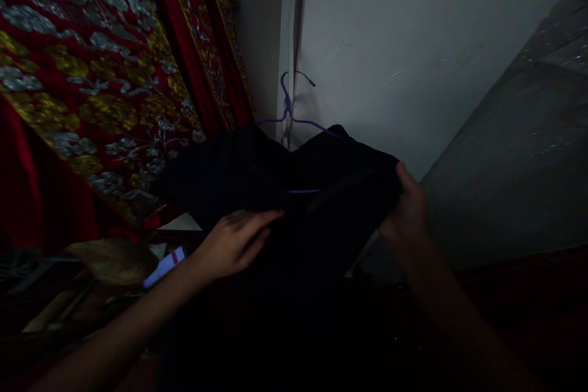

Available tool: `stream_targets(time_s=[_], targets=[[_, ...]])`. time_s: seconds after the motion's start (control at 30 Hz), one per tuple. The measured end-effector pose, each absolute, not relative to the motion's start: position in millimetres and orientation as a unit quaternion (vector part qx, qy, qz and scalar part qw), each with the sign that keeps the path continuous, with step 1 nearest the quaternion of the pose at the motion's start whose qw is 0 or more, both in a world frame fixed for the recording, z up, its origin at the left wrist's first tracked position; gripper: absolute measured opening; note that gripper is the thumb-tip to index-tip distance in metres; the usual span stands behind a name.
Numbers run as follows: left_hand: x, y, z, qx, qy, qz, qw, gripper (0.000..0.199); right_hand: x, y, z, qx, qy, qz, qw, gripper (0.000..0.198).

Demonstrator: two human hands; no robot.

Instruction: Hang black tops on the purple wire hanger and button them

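Right grip (408,207) clamps the dark garment (303,239) by its shoulder, left grip (235,239) against its front, closure unclear.

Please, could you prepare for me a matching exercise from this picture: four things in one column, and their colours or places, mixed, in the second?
Column one
1. Left hand
2. Right hand
3. Hanger
4. Embroidered cloth

Column two
A. Red, with gold and silver patterns
B. At the dark garment's edge, on the picture's right
C. Purple, its hook above the garment
D. Over the garment's front, near the neck opening

Right pairs: 1-D, 2-B, 3-C, 4-A
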State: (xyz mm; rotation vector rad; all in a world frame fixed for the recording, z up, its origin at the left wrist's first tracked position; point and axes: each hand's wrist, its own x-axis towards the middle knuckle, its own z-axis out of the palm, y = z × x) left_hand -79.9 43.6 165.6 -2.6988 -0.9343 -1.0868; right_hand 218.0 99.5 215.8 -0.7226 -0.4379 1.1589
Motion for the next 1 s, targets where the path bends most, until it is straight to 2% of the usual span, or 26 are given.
stream_targets(time_s=[0.17,0.33,0.47,0.6,0.77,0.83,0.93,1.0], targets=[[-59,40,133,-0.900,-0.356,-0.245,-0.067,0.059,224,88,184,-0.370,-0.156,0.513,0.759,0.022],[-44,41,112,-0.864,-0.463,-0.133,-0.146,0.053,231,94,156,-0.362,-0.233,0.491,0.757,0.029],[-35,42,82,-0.822,-0.519,-0.107,-0.206,0.044,232,99,148,-0.360,-0.235,0.479,0.765,0.033],[-26,34,51,-0.801,-0.525,-0.154,-0.245,0.026,227,107,139,-0.388,-0.261,0.411,0.782,0.030],[-16,17,25,-0.752,-0.541,-0.254,-0.277,0.026,209,94,96,-0.426,-0.306,0.162,0.836,0.038],[-14,11,21,-0.733,-0.539,-0.291,-0.296,0.028,194,70,62,-0.470,-0.291,0.118,0.825,0.034],[-8,3,18,-0.691,-0.517,-0.360,-0.356,0.026,163,21,5,-0.548,-0.326,0.216,0.740,0.015],[-2,-3,17,-0.651,-0.508,-0.409,-0.388,0.025,143,-6,-22,-0.555,-0.376,0.315,0.672,0.013]])
